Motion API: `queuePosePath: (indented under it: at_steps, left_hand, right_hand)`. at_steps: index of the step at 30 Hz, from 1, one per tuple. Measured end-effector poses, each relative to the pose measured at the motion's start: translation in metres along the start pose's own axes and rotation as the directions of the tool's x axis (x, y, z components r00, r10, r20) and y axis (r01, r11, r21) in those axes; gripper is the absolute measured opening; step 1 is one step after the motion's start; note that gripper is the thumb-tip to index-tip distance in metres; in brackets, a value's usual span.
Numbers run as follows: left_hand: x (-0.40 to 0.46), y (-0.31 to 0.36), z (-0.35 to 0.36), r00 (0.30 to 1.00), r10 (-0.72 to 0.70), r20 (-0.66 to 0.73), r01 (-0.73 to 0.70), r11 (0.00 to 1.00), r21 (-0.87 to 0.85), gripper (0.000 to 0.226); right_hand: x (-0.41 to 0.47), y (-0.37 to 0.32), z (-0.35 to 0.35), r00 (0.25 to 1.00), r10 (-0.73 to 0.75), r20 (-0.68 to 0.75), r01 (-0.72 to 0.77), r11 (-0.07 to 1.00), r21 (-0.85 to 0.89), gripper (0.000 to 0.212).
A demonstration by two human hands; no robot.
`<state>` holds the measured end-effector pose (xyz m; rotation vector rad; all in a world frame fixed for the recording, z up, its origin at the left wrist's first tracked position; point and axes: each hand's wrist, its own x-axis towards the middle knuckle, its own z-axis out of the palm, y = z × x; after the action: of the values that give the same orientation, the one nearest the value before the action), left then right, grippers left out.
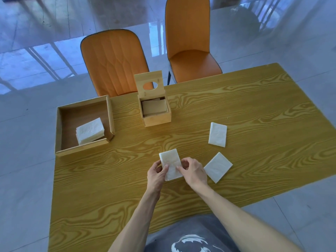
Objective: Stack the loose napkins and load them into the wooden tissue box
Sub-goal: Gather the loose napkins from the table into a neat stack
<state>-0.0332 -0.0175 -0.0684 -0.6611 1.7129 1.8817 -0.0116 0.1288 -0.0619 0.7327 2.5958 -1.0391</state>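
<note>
Nearest, the left hand and right hand each pinched a side of a white folded paper napkin held just over the yellow wood-grain counter, so stacking seemed under way. The next move likely called for gathering the two loose white napkins: one just right of the grip, one beyond. Farther off, nothing blocked the open wooden tissue box, with a shallow wooden tray holding a napkin pile far left.
</note>
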Motion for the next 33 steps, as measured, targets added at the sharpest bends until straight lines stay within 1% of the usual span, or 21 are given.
queuePosePath:
  at_steps: [2, 4, 7, 9, 11, 15, 17, 19, 23, 27, 33]
  left_hand:
    - [0.001, 0.002, 0.005, 1.0, -0.002, 0.01, 0.002, 1.0, 0.0, 0.029]
    - [0.004, 0.004, 0.012, 0.999, -0.006, 0.035, 0.006, 1.0, 0.011, 0.031]
    - [0.005, 0.008, 0.023, 0.997, -0.006, 0.081, 0.002, 0.999, 0.049, 0.035]
    - [0.006, 0.006, 0.029, 0.995, -0.008, 0.099, 0.001, 0.997, 0.073, 0.038]
    - [0.005, 0.005, 0.033, 0.994, -0.012, 0.111, 0.003, 0.996, 0.085, 0.038]
    - [0.002, 0.004, 0.038, 0.993, -0.011, 0.118, -0.001, 0.995, 0.096, 0.036]
    - [0.0, 0.004, 0.039, 0.994, -0.009, 0.107, -0.001, 0.995, 0.095, 0.034]
    - [-0.002, 0.005, 0.04, 0.995, -0.013, 0.102, 0.005, 0.997, 0.078, 0.032]
    - [-0.008, 0.006, 0.041, 0.996, -0.018, 0.087, 0.014, 0.999, 0.048, 0.025]
    - [-0.009, 0.004, 0.041, 0.997, -0.03, 0.075, 0.029, 0.999, 0.024, 0.029]
    - [-0.008, 0.0, 0.041, 0.997, -0.024, 0.073, 0.021, 0.999, 0.033, 0.031]
  right_hand:
    - [-0.001, 0.006, -0.01, 0.998, 0.031, -0.058, -0.032, 0.999, -0.012, 0.035]
    - [-0.001, 0.014, -0.022, 0.989, 0.094, -0.118, -0.095, 0.995, -0.002, 0.032]
    - [-0.002, 0.031, -0.04, 0.953, 0.214, -0.217, -0.201, 0.976, 0.079, 0.025]
    - [-0.005, 0.044, -0.049, 0.922, 0.288, -0.26, -0.266, 0.957, 0.116, 0.025]
    - [-0.008, 0.057, -0.055, 0.886, 0.367, -0.282, -0.342, 0.93, 0.137, 0.031]
    - [-0.013, 0.072, -0.058, 0.784, 0.562, -0.264, -0.524, 0.827, 0.203, 0.054]
    - [-0.013, 0.073, -0.056, 0.757, 0.604, -0.25, -0.564, 0.797, 0.218, 0.061]
    - [-0.01, 0.071, -0.055, 0.753, 0.614, -0.237, -0.567, 0.788, 0.239, 0.062]
    - [-0.003, 0.062, -0.052, 0.779, 0.588, -0.216, -0.536, 0.804, 0.257, 0.052]
    - [0.004, 0.053, -0.05, 0.819, 0.523, -0.238, -0.475, 0.849, 0.23, 0.042]
    - [0.001, 0.049, -0.047, 0.839, 0.452, -0.303, -0.402, 0.89, 0.215, 0.029]
